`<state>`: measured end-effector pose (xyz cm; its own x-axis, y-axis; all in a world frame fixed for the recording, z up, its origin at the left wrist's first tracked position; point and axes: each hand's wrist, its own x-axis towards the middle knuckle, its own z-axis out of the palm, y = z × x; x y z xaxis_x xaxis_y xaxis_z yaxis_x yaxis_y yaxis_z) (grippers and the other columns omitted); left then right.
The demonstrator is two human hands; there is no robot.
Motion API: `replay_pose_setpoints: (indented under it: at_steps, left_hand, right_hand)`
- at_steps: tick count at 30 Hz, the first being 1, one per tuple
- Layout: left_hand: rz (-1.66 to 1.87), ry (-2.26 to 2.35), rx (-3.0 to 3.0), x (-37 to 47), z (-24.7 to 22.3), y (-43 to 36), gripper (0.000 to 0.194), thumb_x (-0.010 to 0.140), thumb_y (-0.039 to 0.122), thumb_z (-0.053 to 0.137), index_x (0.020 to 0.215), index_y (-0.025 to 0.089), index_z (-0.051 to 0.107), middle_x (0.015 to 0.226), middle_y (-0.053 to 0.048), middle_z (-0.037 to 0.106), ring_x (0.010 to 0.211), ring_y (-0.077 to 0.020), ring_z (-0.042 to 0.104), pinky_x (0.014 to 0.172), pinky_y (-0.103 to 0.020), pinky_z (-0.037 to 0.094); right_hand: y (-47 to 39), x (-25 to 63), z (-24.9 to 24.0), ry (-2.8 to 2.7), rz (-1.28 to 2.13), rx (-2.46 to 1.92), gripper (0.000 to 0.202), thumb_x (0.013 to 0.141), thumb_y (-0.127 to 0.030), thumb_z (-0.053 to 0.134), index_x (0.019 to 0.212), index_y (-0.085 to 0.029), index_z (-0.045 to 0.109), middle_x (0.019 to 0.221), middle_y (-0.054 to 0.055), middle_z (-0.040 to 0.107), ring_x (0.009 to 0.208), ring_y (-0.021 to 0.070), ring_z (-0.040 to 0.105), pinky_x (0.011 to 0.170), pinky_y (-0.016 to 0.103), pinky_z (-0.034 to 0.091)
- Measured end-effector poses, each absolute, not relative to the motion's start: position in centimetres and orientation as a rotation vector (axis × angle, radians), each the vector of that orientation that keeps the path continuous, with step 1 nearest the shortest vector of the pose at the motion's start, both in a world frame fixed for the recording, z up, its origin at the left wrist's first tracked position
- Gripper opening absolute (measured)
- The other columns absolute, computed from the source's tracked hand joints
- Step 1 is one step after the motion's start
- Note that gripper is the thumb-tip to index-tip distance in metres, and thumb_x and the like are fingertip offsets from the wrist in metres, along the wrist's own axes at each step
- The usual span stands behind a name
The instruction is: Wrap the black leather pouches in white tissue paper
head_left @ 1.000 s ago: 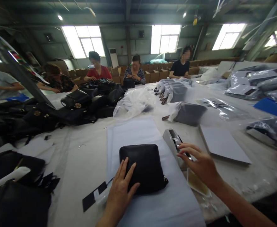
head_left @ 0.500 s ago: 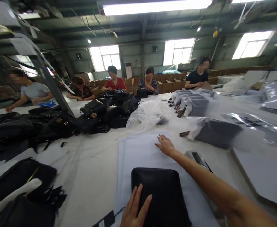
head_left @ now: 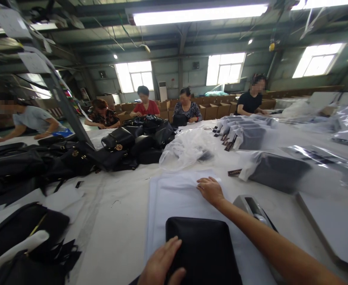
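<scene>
A plain black bag (head_left: pixel 202 251) lies flat in front of me, over a stack of thin whitish translucent sheets (head_left: pixel 162 206). My left hand (head_left: pixel 161 261) rests on the bag's left edge, its fingers extended and the thumb apart. Farther up, my right hand (head_left: pixel 211 190) has its fingers bent and drawn together on the top sheet, which wrinkles beside them. The lower side of the bag runs out of view. Beside my right forearm sits a grey device with a dark window (head_left: pixel 249 206), partly covered by the arm.
Black bags (head_left: pixel 117 140) are heaped at the left and centre back. A crumpled clear plastic bundle (head_left: pixel 188 148) lies beyond the sheets. Wrapped bags with tags (head_left: pixel 278 170) and a pale board (head_left: pixel 331 225) are at right. Several people sit or stand across the table; a metal post (head_left: pixel 69 107) rises at left.
My right hand's spread fingers have drawn together on the top sheet, which has wrinkled. My left hand has slid slightly left and down along the bag's edge.
</scene>
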<state>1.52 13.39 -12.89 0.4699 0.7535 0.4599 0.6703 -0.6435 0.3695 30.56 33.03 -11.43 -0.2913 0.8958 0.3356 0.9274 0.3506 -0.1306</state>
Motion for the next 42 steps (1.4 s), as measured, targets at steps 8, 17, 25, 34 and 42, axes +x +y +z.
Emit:
replay_pose_setpoints:
  at_steps: [8,17,25,34,42]
  left_hand:
    - [0.746,1.4,2.446,5.7,-6.5,29.5,0.041,0.098,0.019,0.043,0.138,0.019,0.052,0.142,-0.01,0.056,0.133,-0.0209,0.05,0.113,-0.04,0.04]
    - [0.262,1.163,2.547,11.1,-8.7,39.9,0.047,0.084,0.037,0.07,0.129,0.028,0.06,0.106,-0.001,0.075,0.111,-0.0239,0.064,0.112,-0.048,0.033]
    - [0.059,1.281,2.457,9.0,-9.5,39.5,0.062,0.079,0.064,0.062,0.123,0.021,0.065,0.113,-0.009,0.072,0.099,-0.0248,0.068,0.084,-0.03,0.05]
    - [0.236,1.239,2.619,7.8,-4.8,35.6,0.039,0.081,0.036,0.072,0.117,0.023,0.067,0.106,-0.003,0.073,0.095,-0.0212,0.067,0.085,-0.028,0.05]
    - [0.365,1.119,2.829,7.3,0.8,26.9,0.025,0.092,0.029,0.06,0.116,0.028,0.066,0.111,-0.003,0.068,0.101,-0.0211,0.064,0.086,-0.029,0.048]
  right_hand:
    - [28.6,30.4,-10.1,-2.358,-0.154,-1.424,0.017,0.093,-0.021,0.058,0.095,-0.026,0.074,0.111,0.001,0.074,0.103,0.0203,0.066,0.108,0.045,0.037]
    - [27.5,32.0,-10.3,-2.481,-0.232,-1.227,0.013,0.091,-0.016,0.06,0.088,-0.023,0.07,0.111,0.001,0.073,0.105,0.0218,0.065,0.109,0.049,0.036]
    - [26.8,33.0,-9.2,-2.504,-0.077,-1.295,0.012,0.091,-0.022,0.061,0.087,-0.024,0.072,0.107,0.002,0.074,0.097,0.0211,0.068,0.105,0.046,0.039]
    - [27.7,32.5,-6.3,-2.326,-0.234,-1.328,0.064,0.087,-0.029,0.069,0.145,-0.02,0.045,0.15,0.013,0.044,0.136,0.0307,0.042,0.112,0.047,0.034]
    - [25.5,32.8,-1.8,-2.411,-0.188,-1.199,0.035,0.086,-0.02,0.066,0.121,-0.024,0.065,0.104,0.005,0.073,0.11,0.0236,0.062,0.118,0.054,0.015]
